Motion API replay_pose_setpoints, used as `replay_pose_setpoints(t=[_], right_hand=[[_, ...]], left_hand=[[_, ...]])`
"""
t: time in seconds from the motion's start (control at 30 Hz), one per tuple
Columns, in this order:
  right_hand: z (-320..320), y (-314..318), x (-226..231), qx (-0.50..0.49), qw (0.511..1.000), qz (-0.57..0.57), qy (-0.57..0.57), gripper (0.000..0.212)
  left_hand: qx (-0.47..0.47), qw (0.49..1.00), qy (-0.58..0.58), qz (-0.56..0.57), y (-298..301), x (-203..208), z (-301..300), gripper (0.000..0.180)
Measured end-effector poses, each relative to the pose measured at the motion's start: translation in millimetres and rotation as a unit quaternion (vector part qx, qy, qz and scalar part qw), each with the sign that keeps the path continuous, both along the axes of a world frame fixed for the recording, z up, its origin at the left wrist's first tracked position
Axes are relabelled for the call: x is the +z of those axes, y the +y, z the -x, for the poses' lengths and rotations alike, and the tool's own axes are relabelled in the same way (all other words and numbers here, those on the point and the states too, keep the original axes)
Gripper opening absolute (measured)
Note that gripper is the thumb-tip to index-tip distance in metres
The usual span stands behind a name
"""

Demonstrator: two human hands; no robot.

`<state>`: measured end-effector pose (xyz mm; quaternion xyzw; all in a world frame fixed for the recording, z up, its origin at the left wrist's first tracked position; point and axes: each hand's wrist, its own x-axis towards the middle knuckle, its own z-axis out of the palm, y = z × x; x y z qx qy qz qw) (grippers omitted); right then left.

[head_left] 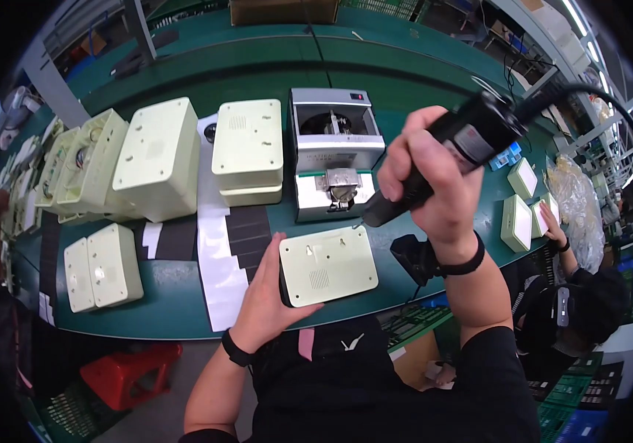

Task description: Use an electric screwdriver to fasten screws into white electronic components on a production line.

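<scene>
A cream plastic box (340,269) lies on the green bench in front of me, its flat side with corner holes and a speaker grille facing up. My left hand (263,306) grips its left end, thumb along the side and fingers at the near edge. Wrapped round a black electric screwdriver (471,139), my right hand (434,173) holds it tilted, with its tip at the box's far right corner hole. Whether a screw sits in that hole is too small to tell. Just beyond the box stands a grey screw feeder (337,159).
Cream boxes stand stacked (247,140) left of the feeder, with a taller one (156,151) and open housings (91,159) further left. Two smaller boxes (104,266) lie near the front edge. At right, a co-worker's hand (552,224) touches a box. A red stool (132,375) is below.
</scene>
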<state>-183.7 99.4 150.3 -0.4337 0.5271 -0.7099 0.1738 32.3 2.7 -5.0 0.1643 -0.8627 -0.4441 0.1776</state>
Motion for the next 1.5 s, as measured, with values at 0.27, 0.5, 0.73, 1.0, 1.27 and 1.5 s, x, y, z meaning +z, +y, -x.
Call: replay_pose_setpoints(t=[0.27, 0.5, 0.73, 1.0, 1.27, 1.5], right_hand=[[3, 15, -9, 0.001, 1.0, -0.009, 0.012, 0.021], [9, 11, -11, -0.011, 1.0, -0.023, -0.014, 0.022], [11, 10, -11, -0.017, 1.0, -0.013, 0.004, 0.021], [5, 11, -33, -0.007, 1.0, -0.007, 0.0, 0.019], [-2, 12, -55, 0.001, 1.0, -0.027, -0.009, 0.021], [2, 9, -57, -0.003, 1.0, -0.02, -0.022, 0.02]], left_hand=[[-0.003, 1.0, -0.004, -0.006, -1, -3, 1, 0.122], [-0.004, 1.0, -0.002, 0.013, 1, -4, 0, 0.122], [-0.007, 1.0, 0.001, 0.003, 0, -4, 1, 0.122], [0.0, 1.0, -0.003, -0.001, 1, -4, 1, 0.121], [0.002, 1.0, -0.005, 0.004, -2, -3, 3, 0.118], [0.004, 1.0, -0.009, 0.005, -1, 0, 3, 0.117]])
